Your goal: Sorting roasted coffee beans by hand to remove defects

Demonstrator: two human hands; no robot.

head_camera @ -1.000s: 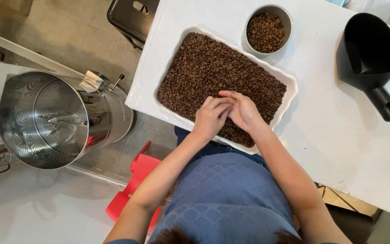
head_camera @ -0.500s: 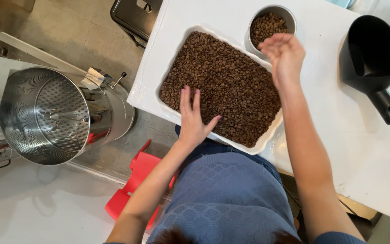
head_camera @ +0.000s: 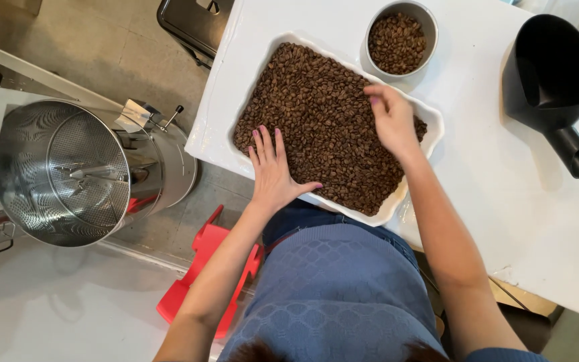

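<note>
Bright, even overhead light — soft shadows, sharp focus, slight wide-angle bending at edges.

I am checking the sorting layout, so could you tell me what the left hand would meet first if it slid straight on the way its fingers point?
The left hand points up across the coffee beans, so more beans, then probably the white tray's far rim.

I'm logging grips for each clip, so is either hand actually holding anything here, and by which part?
Neither visibly grips anything. The left hand lies flat on the brown coffee beans in the white rectangular tray; the right hand rests, fingers curled, on the beans.
</note>
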